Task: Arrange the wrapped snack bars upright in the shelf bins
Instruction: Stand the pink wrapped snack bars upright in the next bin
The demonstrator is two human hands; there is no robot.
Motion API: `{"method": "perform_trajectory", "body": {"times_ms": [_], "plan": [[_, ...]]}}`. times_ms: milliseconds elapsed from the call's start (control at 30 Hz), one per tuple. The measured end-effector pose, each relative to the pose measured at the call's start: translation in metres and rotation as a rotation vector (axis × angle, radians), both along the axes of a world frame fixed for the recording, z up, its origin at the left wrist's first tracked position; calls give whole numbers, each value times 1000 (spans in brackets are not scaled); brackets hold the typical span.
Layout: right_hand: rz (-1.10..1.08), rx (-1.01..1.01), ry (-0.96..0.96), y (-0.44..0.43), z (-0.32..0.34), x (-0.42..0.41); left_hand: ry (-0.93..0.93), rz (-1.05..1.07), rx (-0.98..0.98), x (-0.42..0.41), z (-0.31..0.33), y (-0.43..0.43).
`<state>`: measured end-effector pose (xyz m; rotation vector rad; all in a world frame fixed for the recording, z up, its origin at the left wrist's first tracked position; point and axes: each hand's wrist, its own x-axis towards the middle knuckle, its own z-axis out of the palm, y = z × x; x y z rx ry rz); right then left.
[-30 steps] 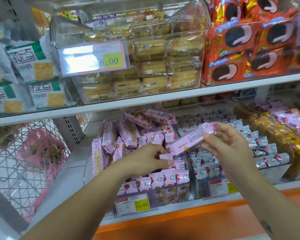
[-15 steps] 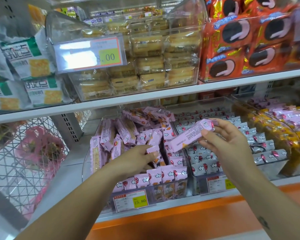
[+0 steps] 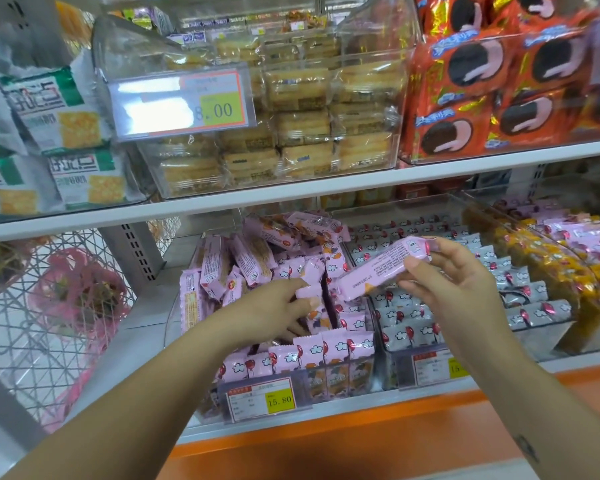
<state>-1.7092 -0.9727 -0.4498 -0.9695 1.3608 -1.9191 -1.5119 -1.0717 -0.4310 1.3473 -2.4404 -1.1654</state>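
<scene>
The snack bars are slim oblongs in glossy pink film with crimped ends, printed with white clouds and red balloons. A front row of them stands upright against the front wall of a clear, hard plastic bin on the lower shelf. Behind it a loose heap lies tumbled at all angles. The neighbouring bin holds tidy ranks of grey-wrapped bars with the same print. A paper price tag with a yellow patch sits on the pink bin's front. The right grip, raised above the divide between the two bins, grasps one pink bar by its right end, thumb on the near face and fingers behind. The bar slopes down to the left with its fine-print back showing. The left grip reaches palm-down into the pink bin, thumb and fingertips pinching the pale end of a second bar amid the pile.
</scene>
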Motion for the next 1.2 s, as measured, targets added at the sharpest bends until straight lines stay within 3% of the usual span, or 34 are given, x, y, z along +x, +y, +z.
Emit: {"method": "perform_trajectory", "body": {"times_ms": [200,433,633,833,1033,1200], "plan": [[81,-13,89,3,14,13,406,203,-275,33,25,9],[162,36,226,6,22,48,629,306,-203,58,23,35],[354,114,404,14,37,96,689,290,-284,76,23,57],[339,29,327,5,49,119,639,135,-170,91,7,63],[546,95,317,-17,57,112,702,241,-229,116,2,51],[783,429,700,-39,53,72,638,417,-219,136,-2,37]]}}
